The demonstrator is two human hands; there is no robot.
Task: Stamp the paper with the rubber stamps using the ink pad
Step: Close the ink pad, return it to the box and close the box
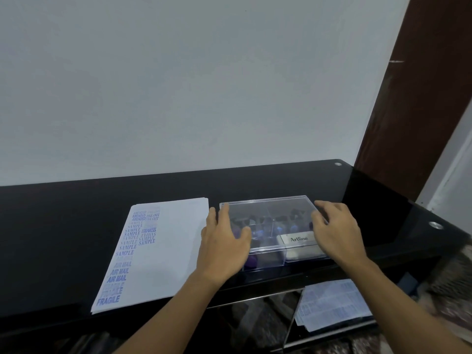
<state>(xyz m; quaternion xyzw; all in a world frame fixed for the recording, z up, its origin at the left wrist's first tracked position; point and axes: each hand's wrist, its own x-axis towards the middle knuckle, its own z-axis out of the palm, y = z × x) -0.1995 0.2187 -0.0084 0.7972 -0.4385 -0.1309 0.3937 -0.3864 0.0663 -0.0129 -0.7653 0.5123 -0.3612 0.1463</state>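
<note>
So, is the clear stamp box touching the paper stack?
Apart. Head view shows a dark strip of table between the paper stack and the clear box.

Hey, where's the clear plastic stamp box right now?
Head view: the clear plastic box sits on the black table, right of centre, beside the paper stack, the left hand and right hand gripping its side edges.

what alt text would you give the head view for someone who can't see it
The left hand and right hand grip the sides of a clear lid over a box of stamps on a black table; to the left lies a paper stack stamped in blue: SAMPLE, AIR MAIL, FRAGILE.
</note>
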